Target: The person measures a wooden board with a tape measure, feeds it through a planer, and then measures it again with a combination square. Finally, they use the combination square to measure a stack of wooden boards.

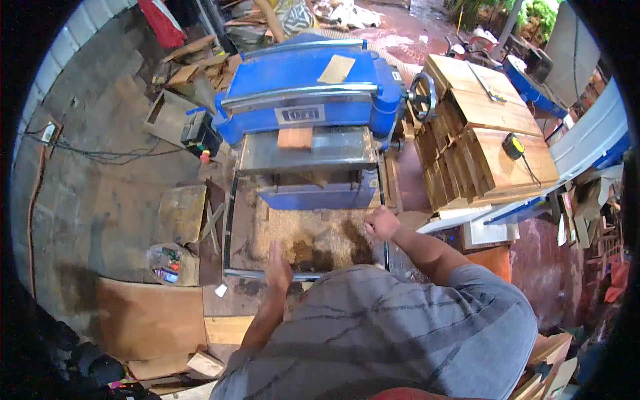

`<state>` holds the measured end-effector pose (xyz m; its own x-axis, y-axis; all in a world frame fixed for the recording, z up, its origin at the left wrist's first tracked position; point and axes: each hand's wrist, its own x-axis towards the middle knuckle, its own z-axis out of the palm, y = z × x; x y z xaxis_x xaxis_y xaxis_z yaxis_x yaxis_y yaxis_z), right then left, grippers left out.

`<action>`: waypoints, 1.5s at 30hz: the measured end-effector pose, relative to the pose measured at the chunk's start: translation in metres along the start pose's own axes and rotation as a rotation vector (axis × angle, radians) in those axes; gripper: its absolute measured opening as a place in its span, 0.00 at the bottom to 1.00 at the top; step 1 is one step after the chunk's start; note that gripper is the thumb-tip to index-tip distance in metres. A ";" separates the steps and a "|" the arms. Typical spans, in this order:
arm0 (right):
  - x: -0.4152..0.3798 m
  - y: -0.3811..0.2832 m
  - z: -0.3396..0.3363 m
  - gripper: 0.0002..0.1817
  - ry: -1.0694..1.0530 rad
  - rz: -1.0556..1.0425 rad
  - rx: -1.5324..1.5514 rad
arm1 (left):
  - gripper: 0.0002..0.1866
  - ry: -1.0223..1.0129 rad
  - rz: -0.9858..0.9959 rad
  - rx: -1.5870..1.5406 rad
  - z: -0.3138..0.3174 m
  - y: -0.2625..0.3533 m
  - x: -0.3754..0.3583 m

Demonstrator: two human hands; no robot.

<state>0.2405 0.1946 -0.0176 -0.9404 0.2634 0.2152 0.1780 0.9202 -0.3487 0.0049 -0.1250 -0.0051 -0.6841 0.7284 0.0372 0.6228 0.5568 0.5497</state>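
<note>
In front of me stands a blue thickness planer with a metal table. A short reddish wood block lies on that table, near the machine's opening. My left hand is held over the sawdust-strewn base, fingers stretched upward, holding nothing that shows. Over the right side of the base is my right hand, its fingers curled in; whatever they may hold is hidden. Both hands are lower and nearer to me than the wood block.
On the right, stacked boards carry a tape measure and a metal square. The planer's handwheel sticks out beside them. A bag of small items, a brown sheet and cables lie left. Another person's arm shows behind.
</note>
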 end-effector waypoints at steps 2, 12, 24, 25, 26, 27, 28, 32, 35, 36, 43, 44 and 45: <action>0.000 -0.001 0.001 0.10 0.010 0.002 0.010 | 0.32 0.045 0.035 0.009 0.000 0.003 0.001; -0.002 -0.002 0.003 0.11 0.003 0.026 -0.044 | 0.20 0.095 0.189 0.043 0.014 -0.016 0.001; -0.003 0.007 0.003 0.08 -0.175 0.058 -0.021 | 0.12 0.072 0.038 0.026 0.005 0.003 -0.003; -0.004 0.010 0.007 0.08 -0.166 0.072 -0.035 | 0.12 0.070 0.056 0.017 0.009 -0.001 -0.004; -0.006 0.015 0.017 0.08 -0.122 0.052 -0.027 | 0.12 0.118 0.077 -0.027 0.013 -0.004 -0.004; -0.008 0.016 0.024 0.08 -0.078 0.038 -0.016 | 0.12 0.158 0.098 -0.070 0.016 -0.008 -0.005; -0.007 0.017 0.025 0.09 -0.036 0.006 -0.028 | 0.09 0.109 0.062 -0.091 0.017 -0.012 -0.004; -0.003 0.014 0.010 0.11 -0.190 0.104 0.125 | 0.08 -0.022 -0.108 -0.296 0.046 -0.050 0.002; 0.004 -0.006 -0.023 0.14 0.231 0.384 0.319 | 0.09 0.059 0.117 -0.146 0.021 -0.018 -0.003; 0.004 0.012 -0.019 0.14 0.315 0.492 0.241 | 0.09 0.007 0.139 -0.109 0.018 -0.016 -0.003; 0.005 0.156 -0.106 0.07 0.651 0.669 -0.066 | 0.11 -0.293 0.200 -0.116 -0.004 -0.005 0.002; 0.014 0.178 -0.122 0.08 0.604 0.747 -0.112 | 0.11 -0.302 0.185 -0.102 -0.007 0.004 0.002; 0.022 0.198 -0.136 0.09 0.555 0.821 -0.156 | 0.11 -0.291 0.174 -0.094 -0.001 0.004 0.001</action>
<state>0.2941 0.4221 0.0425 -0.2483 0.8952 0.3701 0.7844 0.4100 -0.4654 0.0059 -0.1221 -0.0025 -0.4254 0.9001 -0.0943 0.6739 0.3846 0.6308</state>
